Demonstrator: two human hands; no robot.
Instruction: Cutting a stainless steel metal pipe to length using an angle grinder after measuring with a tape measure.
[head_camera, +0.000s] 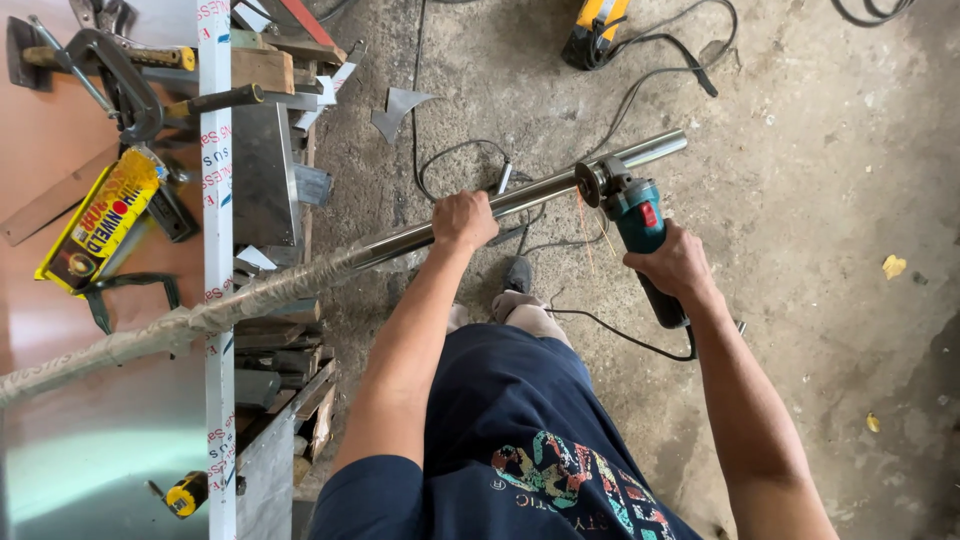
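Soft, even daylight fills the scene, bright and without hard shadows. The steel tube (560, 185) shows a glare streak, and the metal worktop (90, 450) reflects a pale sheen. Focus is sharp; straight lines bow slightly near the edges.

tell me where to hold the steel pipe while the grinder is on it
Hold the steel pipe on its bare shiny stretch, where the left hand wraps it from above, well short of the angle grinder disc. The round, near-level pipe suits an overhand grip. The right hand holds the grinder body.
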